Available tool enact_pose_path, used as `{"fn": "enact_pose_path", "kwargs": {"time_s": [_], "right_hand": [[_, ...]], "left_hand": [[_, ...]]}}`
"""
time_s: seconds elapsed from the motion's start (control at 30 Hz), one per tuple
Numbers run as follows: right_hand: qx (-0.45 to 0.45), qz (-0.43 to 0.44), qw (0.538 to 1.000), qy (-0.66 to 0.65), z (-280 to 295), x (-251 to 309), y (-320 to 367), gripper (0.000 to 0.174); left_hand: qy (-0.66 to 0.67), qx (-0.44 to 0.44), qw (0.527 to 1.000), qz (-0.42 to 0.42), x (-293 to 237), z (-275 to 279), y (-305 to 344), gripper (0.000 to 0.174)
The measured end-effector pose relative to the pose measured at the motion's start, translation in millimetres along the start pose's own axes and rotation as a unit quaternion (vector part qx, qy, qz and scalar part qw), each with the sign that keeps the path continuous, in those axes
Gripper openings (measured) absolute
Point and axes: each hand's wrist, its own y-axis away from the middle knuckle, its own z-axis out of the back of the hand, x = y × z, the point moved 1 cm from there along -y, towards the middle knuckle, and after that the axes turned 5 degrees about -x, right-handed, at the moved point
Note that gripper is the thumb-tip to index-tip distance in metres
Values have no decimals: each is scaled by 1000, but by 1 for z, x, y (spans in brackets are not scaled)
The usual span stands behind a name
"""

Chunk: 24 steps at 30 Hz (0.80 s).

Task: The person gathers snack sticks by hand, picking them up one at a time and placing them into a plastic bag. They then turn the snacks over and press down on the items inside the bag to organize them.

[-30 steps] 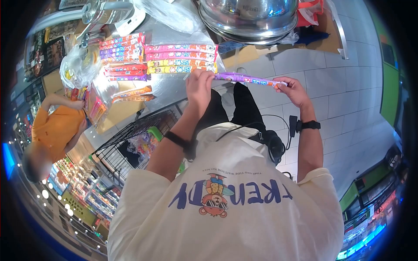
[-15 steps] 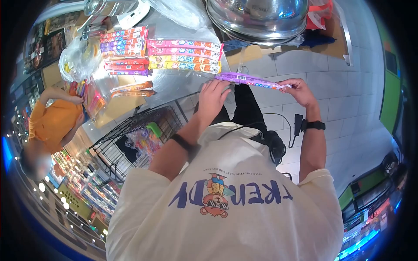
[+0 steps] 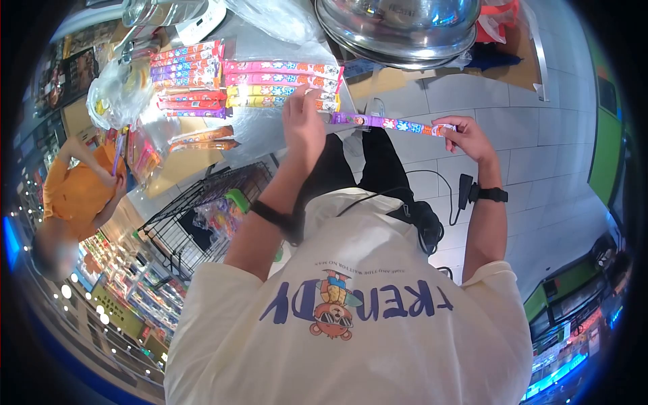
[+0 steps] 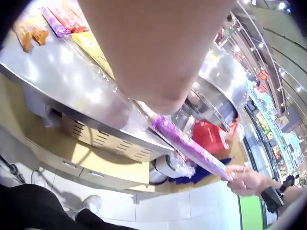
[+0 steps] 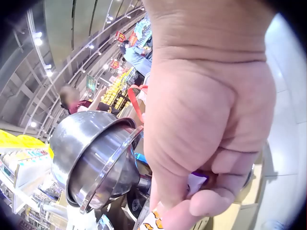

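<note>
A long purple snack packet (image 3: 388, 123) with colourful prints stretches between the two hands. My right hand (image 3: 467, 139) pinches its right end between thumb and fingers. In the right wrist view, the curled fingers of the right hand (image 5: 211, 158) surround a bit of white and purple wrapper. My left hand (image 3: 304, 128) is at the packet's other end, over the edge of the yellow packets (image 3: 253, 96). Its fingertips are largely hidden, and I cannot tell whether they grip anything. In the left wrist view the purple packet (image 4: 192, 148) slants away from beside that hand.
Pink packets (image 3: 283, 73) and other bundled packets (image 3: 185, 67) lie in rows on the metal counter (image 3: 260, 131). Large steel bowls (image 3: 398, 30) stand at the back. A wire cart (image 3: 202, 209) is below left, and a person in orange (image 3: 81, 182) holds a purple packet there.
The left hand drew back toward me with fingers spread, then moved forward and left over the yellow packets. The purple packet has turned its printed side up. The person in orange now holds a purple packet.
</note>
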Motion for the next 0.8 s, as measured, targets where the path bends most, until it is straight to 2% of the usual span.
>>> {"fn": "enact_pose_path", "kwargs": {"time_s": [0.13,0.23,0.3,0.43,0.5,0.6,0.73,0.8], "right_hand": [[23,-3,999,36,0,6,5,23],[30,7,998,55,-1,9,4,24],[30,2,998,60,-2,9,-2,24],[19,32,998,50,-1,6,-9,24],[12,46,998,49,1,5,-11,24],[-2,32,999,12,2,6,-12,24],[-42,29,999,-12,-3,9,-11,23],[-45,25,999,-10,-6,10,-10,23]], "left_hand": [[27,25,999,-37,16,-1,-5,41],[42,53,997,-25,13,3,-5,43],[41,82,996,-1,10,4,-5,47],[39,106,994,-12,6,10,-6,52],[70,137,988,-21,4,14,-7,60],[60,147,986,-50,-2,18,-6,58],[53,137,989,-21,0,5,24,57],[7,94,995,-16,-2,0,41,51]]}}
